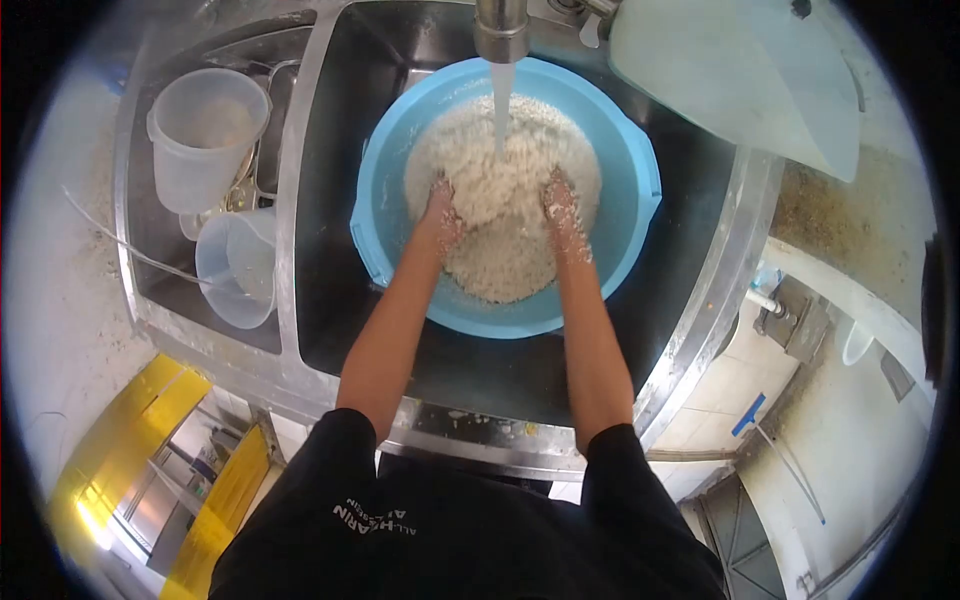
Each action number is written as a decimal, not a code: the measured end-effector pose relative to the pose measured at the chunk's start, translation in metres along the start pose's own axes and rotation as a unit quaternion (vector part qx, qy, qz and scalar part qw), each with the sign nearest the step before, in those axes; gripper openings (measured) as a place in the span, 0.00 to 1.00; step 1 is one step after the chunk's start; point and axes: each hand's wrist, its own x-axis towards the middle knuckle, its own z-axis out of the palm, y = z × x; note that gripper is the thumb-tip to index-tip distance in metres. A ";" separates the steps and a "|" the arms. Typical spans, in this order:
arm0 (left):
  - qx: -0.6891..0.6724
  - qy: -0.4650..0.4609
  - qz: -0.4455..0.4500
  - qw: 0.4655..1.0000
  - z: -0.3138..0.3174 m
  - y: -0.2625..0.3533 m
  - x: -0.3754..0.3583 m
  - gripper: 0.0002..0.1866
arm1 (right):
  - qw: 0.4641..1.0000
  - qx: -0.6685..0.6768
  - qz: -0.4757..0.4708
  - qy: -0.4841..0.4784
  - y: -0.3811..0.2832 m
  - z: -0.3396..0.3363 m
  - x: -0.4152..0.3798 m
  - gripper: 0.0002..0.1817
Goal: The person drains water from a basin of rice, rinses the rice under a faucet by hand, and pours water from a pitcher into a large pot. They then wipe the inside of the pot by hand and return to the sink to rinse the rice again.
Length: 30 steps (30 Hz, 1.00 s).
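Observation:
A round blue basin (pixel 640 185) stands in the metal sink, holding a mass of wet white grains (pixel 500 260) in cloudy water. Water runs from the tap (pixel 502 35) into its middle. My left hand (pixel 443 215) is sunk in the left side of the grains, its fingers mostly hidden. On the right side my right hand (pixel 562 210) is also partly buried, with grains stuck to the hand and wrist; its fingertips cannot be seen.
The left sink compartment holds two translucent plastic containers, one upper (pixel 200 165) and one lower (pixel 235 270). A large translucent sheet-like object (pixel 740 80) overhangs the sink's upper right. The sink's metal rim (pixel 480 440) runs along the near side. A blue squeegee (pixel 750 412) is at lower right.

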 end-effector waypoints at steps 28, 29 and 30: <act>0.384 -0.082 0.139 0.909 -0.058 -0.003 -0.009 0.56 | 0.633 -0.714 -0.298 -0.026 0.045 -0.056 0.031 0.42; 0.375 -0.023 0.076 0.924 -0.053 -0.017 -0.012 0.57 | 0.688 -0.680 -0.255 -0.013 0.053 -0.050 0.018 0.41; 0.363 0.035 0.011 0.931 -0.048 -0.033 -0.015 0.58 | 0.737 -0.642 -0.209 0.001 0.064 -0.043 0.004 0.41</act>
